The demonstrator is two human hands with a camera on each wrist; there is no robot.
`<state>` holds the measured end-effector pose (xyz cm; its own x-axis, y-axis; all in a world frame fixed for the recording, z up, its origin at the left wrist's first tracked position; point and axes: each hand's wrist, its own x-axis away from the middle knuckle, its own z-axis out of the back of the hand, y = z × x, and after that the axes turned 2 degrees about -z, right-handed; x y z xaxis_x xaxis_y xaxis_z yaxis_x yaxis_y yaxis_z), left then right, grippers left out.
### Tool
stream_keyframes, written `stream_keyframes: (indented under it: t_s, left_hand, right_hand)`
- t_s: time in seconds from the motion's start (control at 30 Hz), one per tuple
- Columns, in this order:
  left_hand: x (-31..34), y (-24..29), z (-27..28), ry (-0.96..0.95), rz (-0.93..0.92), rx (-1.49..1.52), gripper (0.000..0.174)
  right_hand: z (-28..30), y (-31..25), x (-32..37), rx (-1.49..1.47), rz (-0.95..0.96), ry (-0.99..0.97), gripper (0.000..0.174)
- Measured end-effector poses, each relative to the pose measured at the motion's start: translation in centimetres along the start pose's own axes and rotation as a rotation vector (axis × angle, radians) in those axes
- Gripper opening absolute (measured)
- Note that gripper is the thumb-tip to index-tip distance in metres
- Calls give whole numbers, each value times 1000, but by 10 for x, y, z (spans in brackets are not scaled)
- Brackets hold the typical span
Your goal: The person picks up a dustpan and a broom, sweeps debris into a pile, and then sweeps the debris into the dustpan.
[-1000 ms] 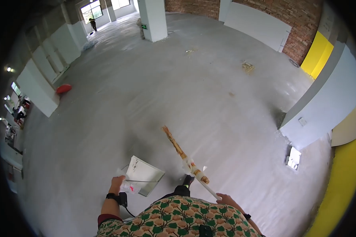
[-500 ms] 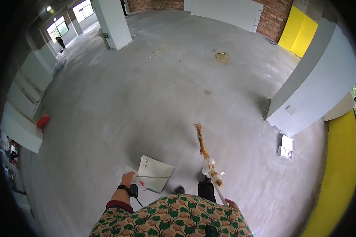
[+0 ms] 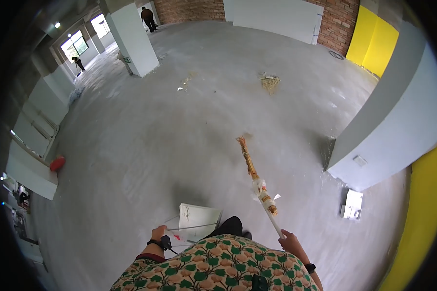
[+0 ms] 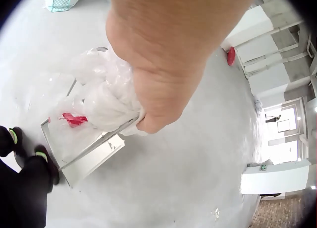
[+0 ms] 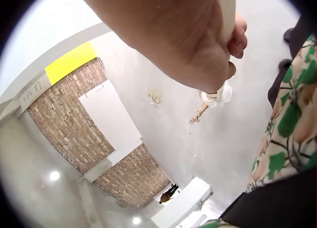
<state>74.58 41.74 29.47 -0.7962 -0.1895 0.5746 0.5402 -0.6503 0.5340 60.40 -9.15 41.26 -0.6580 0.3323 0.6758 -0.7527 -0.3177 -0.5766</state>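
My left hand (image 3: 159,233) grips the thin metal handle of a white dustpan (image 3: 195,212), which hangs at my left front. Bunched clear plastic (image 4: 106,101) with a red scrap (image 4: 74,120) is held in the same hand, partly covering the pan in the left wrist view. On the other side, my right hand (image 3: 290,241) has its fingers wrapped around the pale handle of a straw broom (image 3: 248,161). The broom slants forward, bristles away from me. White plastic (image 5: 223,97) is wrapped about its neck, and the hand hides part of the handle in the right wrist view.
Straw litter (image 3: 270,83) and shiny scraps (image 3: 183,85) lie ahead on the grey floor. A thick pillar (image 3: 383,111) stands at right, with an open white box (image 3: 352,204) near its base. Two people (image 3: 149,18) are far off at left. A red object (image 3: 57,163) lies beside the left wall.
The head view has turned right. The broom has swung from pointing left to nearly straight ahead. More of the right hand shows, and a second distant person is now fully visible.
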Motion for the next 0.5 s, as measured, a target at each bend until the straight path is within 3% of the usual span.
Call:
stream_keyframes:
  t_s: [0.1,0.13,0.17,0.23,0.3,0.33,0.37,0.4,0.43,0.5]
  left_hand:
    - [-47,-4,-23,17,-146,-159,26]
    - [-47,14,7,-8,-244,-268,25]
    - [-67,17,-2,-13,-247,-263,25]
    - [-71,81,-15,-57,-129,-386,23]
    - [-158,4,-60,-114,-233,-170,22]
    - [-198,7,-76,-170,-297,18,21]
    - [-195,27,-75,-143,-300,-26,21]
    - [-160,104,-59,-164,-428,-489,22]
    - [-149,155,-54,-174,-433,-562,23]
    - [-164,194,-53,-178,-437,-540,25]
  right_hand:
    - [18,-32,-28,-35,-29,-42,43]
    - [24,-60,-16,-96,-70,-78,43]
    - [23,-64,-29,-83,-64,-70,42]
    - [25,-61,-54,-40,-26,-58,42]
    - [43,-72,-83,70,61,-25,42]
    - [55,-84,-89,75,32,-54,45]
    - [58,-83,-92,115,9,-53,46]
    - [63,-81,-104,161,2,-38,47]
    - [73,-87,-109,163,-2,-35,47]
    - [84,-100,-113,142,-46,-30,49]
